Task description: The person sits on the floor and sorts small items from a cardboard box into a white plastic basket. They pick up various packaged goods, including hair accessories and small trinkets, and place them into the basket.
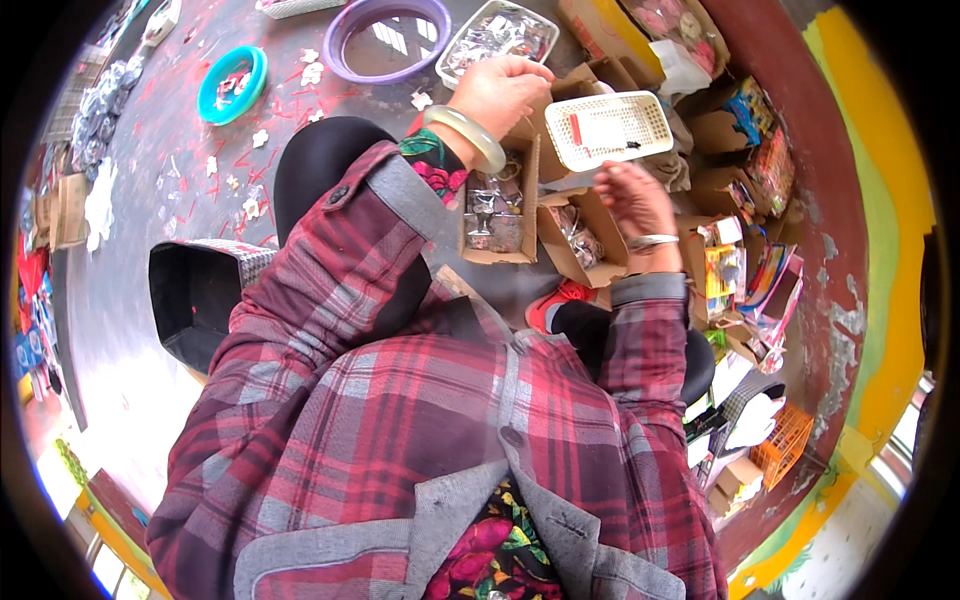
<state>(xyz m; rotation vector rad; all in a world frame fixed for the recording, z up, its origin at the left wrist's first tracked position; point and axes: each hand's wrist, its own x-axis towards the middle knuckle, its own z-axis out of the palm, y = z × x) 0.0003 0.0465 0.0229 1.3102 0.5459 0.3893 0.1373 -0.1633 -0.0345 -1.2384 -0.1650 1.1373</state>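
My left hand (503,90), with a pale bangle at the wrist, reaches over the open cardboard box (468,225). Its fingers point right and are drawn together; whatever may be between them is hidden. Small clear plastic packets (495,215) lie in that box. At the near edge of a cream plastic basket (655,120) is my right hand (640,208), fingers curled together at the tips, and anything in them is too small to tell. The basket contains a white piece, a red strip (576,128) and a thin dark item (618,147). Another small carton (605,235) with clear packets stands below it.
A white basket of clear packets (500,40), a purple basin (345,15) and a turquoise bowl (205,98) stand ahead. Several packed cartons line the right wall. A black-lined box (190,300) sits at the left. An orange crate (785,445) is at the lower right.
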